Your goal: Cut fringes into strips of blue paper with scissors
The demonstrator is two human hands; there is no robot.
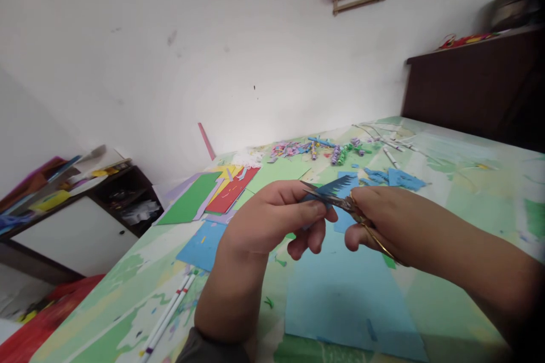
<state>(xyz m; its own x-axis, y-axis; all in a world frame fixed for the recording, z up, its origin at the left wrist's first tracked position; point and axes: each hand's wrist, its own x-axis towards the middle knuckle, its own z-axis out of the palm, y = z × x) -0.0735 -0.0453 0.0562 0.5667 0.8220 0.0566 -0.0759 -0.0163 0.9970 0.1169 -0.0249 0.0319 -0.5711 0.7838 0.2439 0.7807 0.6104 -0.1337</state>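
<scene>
Between the thumb and fingers of my left hand [281,215] is a blue paper strip [334,186], its upper edge cut into a fringe. My right hand [383,218] grips a pair of scissors [340,202] with gold-coloured handles. The scissor blades point left and lie across the strip, close to my left thumb. Both hands are above a light blue sheet [344,289] lying on the table. Several fringed blue paper pieces [404,178] lie just beyond my right hand.
A patterned tablecloth [123,295] covers the table. Coloured sheets [189,198] lie at the left, with white sticks [168,315] nearer me. Paper scraps [289,149] and curled paper pieces [336,154] are by the wall. A low cabinet [76,232] stands left, dark furniture [472,91] right.
</scene>
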